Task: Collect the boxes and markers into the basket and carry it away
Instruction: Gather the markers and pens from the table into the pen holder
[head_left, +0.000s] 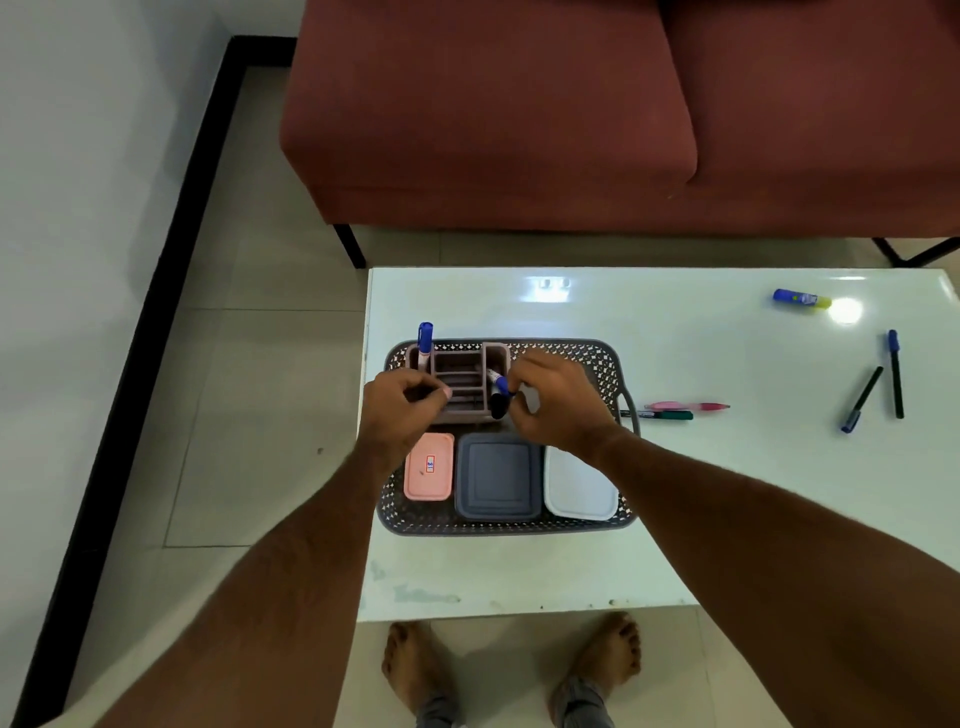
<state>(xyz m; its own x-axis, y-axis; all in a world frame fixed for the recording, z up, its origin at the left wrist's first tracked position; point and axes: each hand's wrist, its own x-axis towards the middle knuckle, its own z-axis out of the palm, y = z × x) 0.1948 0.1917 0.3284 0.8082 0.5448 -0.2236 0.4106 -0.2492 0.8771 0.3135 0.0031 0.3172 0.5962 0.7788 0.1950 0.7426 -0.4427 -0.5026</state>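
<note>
Blue marker (500, 396) in right grip (553, 402) (over basket (597, 358))

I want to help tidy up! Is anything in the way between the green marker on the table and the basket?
Nothing visible blocks it. The green marker lies on the table right beside the basket, close to its handle, with a pink pen next to it.

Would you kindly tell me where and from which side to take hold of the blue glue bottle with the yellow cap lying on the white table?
Pinch the blue glue bottle with the yellow cap across the middle of its body, coming straight down from above. It lies flat on the white table, lengthwise left to right, with open space around it, so its long sides are free for fingers.
</note>
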